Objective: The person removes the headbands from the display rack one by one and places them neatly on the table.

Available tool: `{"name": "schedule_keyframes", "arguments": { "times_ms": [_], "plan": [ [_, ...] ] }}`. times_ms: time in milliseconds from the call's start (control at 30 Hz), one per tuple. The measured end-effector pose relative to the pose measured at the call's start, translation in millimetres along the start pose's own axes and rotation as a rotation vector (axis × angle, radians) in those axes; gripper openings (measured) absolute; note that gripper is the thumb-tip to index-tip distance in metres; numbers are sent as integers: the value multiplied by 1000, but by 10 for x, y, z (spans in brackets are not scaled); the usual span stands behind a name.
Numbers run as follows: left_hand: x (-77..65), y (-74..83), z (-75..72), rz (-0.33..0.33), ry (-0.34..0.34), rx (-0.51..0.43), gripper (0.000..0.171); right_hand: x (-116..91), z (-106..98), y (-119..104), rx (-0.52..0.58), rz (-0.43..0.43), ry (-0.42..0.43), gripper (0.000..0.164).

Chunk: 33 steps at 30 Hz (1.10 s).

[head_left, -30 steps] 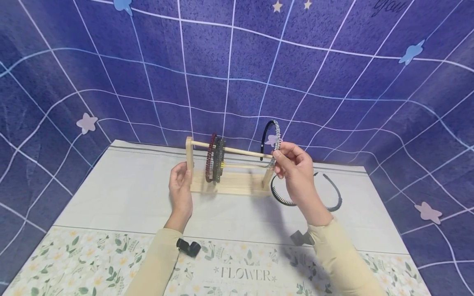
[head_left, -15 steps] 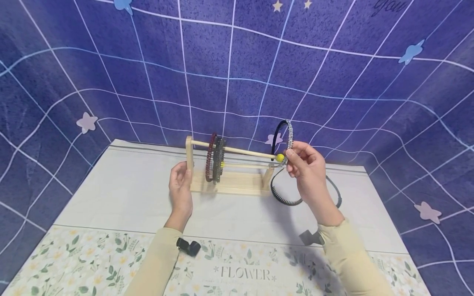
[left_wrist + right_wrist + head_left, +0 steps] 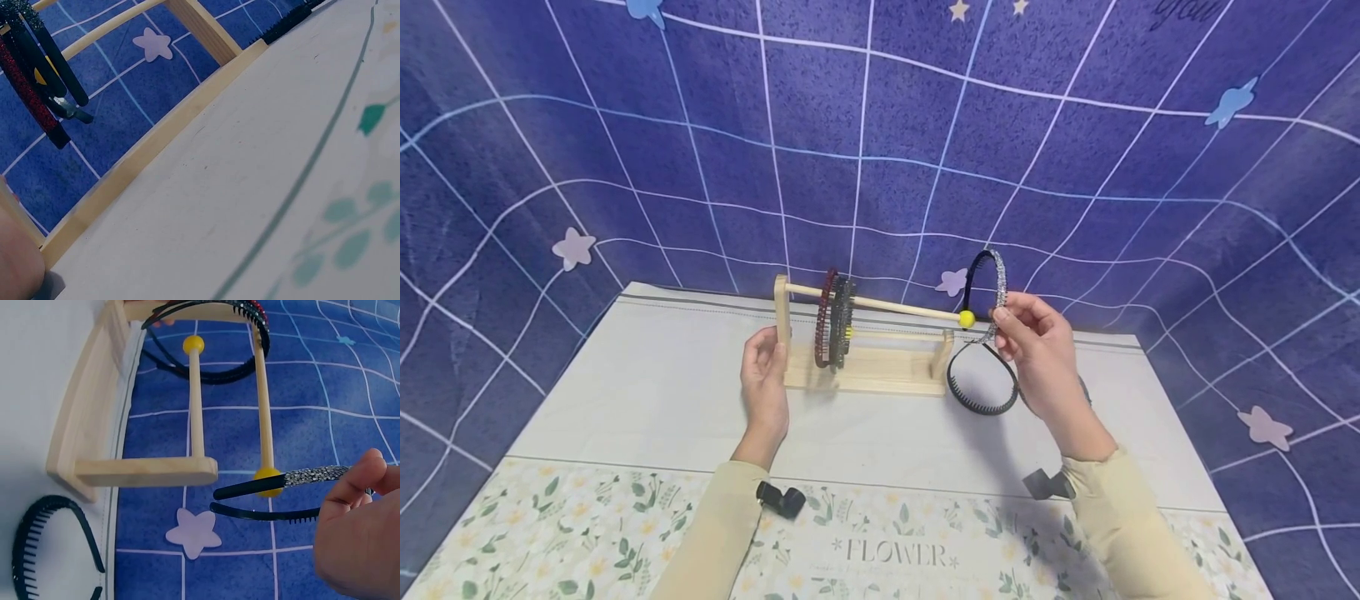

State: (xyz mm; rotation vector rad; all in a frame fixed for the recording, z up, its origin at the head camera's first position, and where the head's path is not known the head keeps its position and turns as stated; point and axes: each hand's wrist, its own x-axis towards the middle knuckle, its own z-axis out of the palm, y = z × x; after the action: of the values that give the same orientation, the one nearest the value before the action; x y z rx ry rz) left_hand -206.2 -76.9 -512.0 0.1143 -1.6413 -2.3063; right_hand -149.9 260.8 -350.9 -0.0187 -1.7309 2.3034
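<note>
My right hand [image 3: 1043, 354] pinches a black toothed headband with a silver sparkly band [image 3: 1000, 275], thumb on its side. It stands upright just right of the yellow ball [image 3: 967, 319] that ends the upper rod. In the right wrist view the tips of this headband [image 3: 312, 475] overlap the ball. My left hand [image 3: 765, 385] grips the left upright of a wooden headband stand [image 3: 865, 382], its fingers partly hidden behind the post. Toward that end, a dark red headband [image 3: 823, 321] and dark sparkly headbands [image 3: 844, 325] hang together on the upper rod.
Black toothed headbands [image 3: 981, 410] lie on the white cloth [image 3: 865, 442] at the stand's right end, partly covered by my right hand and wrist. A lower rod with its own yellow ball [image 3: 194, 344] runs below the upper one. A blue grid-patterned backdrop [image 3: 880, 183] rises behind.
My right hand has moved right, taking the silver headband from over the upper rod's end to beyond it, and the yellow ball now shows. The left hand keeps its place on the stand.
</note>
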Motion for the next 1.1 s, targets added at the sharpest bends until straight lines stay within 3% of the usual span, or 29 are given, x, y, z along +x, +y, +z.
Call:
{"name": "schedule_keyframes", "arguments": {
  "times_ms": [233, 467, 600, 733, 1000, 1100],
  "plan": [
    [6, -4, 0, -4, -8, 6, 27, -12, -174, -20, -125, 56, -20, 25],
    [18, -21, -23, 4, -45, 44, 28, -52, -424, -1, -362, 12, -73, 13],
    [15, -20, -22, 7, -41, 37, 27, -71, -577, 25, -421, -3, -80, 14],
    [12, -16, -17, 8, -35, 21, 27, -85, -736, 28, -467, -18, -72, 14],
    [9, -18, -16, 4, -25, 18, 27, -116, -1083, 11, -704, -65, -26, 31],
    [8, -19, -17, 2, -19, 15, 27, -133, -1213, 15, -744, -46, -5, 27]
  ]
}}
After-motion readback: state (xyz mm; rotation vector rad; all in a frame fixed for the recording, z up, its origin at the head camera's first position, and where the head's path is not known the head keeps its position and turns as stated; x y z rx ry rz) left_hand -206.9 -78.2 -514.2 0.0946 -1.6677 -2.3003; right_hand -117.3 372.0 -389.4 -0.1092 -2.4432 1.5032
